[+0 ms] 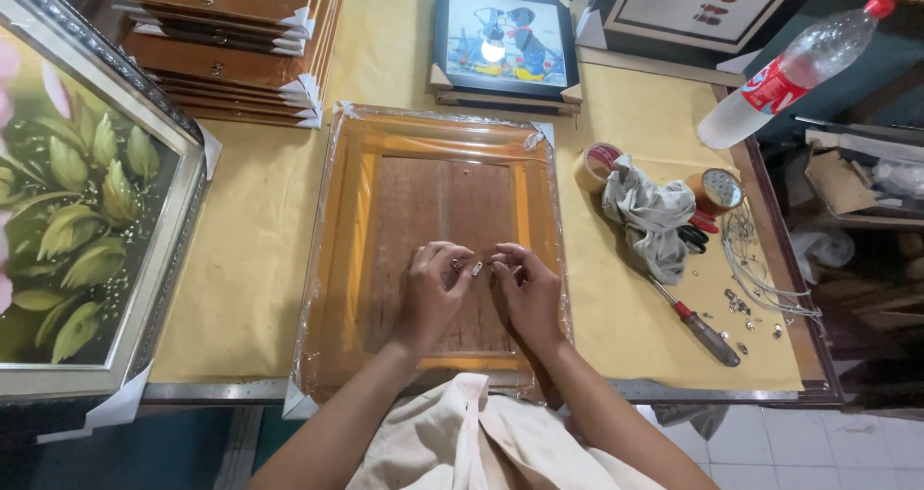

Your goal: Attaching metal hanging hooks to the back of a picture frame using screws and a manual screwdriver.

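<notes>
Yellow-covered table bears a plastic-wrapped wooden frame back; both hands' fingers pinch a small metal hanger.

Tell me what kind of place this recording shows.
Most likely a picture-framing workshop. A plastic-wrapped frame lies face down under both hands, a stack of frames with corner protectors sits behind, and tape rolls, a screwdriver and small metal fittings lie alongside.

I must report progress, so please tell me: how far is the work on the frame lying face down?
Done: the wrapped frame lies back up, corner guards on. In hand: left hand and right hand pinch a small metal fitting at the backboard's centre. Left: screwdriver, wire and loose hardware lie unused beside it.
</notes>
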